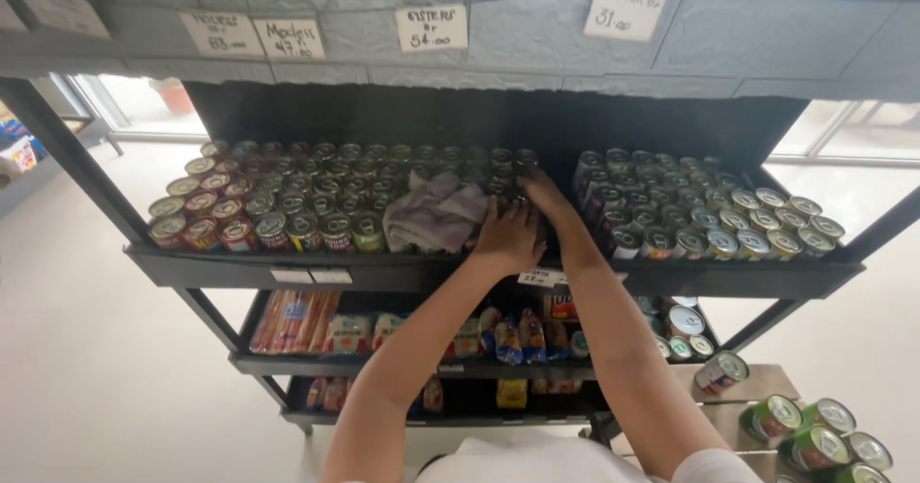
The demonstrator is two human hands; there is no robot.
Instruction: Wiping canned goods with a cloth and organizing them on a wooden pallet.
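Note:
My left hand point(508, 236) lies palm down on the top shelf point(383, 270), fingers curled over a tin can point(497, 188) in the middle rows, right beside a crumpled grey cloth point(436, 212). My right hand point(546, 197) reaches further back across the gap between the two can groups, its fingertips against tins at the rear. Whether it grips one is hidden. Red and green labelled cans point(273, 215) fill the shelf to the left. Silver-topped cans point(709, 217) fill it to the right.
Paper price tags point(431, 29) hang on the grey ledge above. Lower shelves hold packaged snacks point(347, 333) and more tins point(684, 322). Green cans point(815, 435) stand on wooden steps at the lower right. Pale floor lies left of the black rack.

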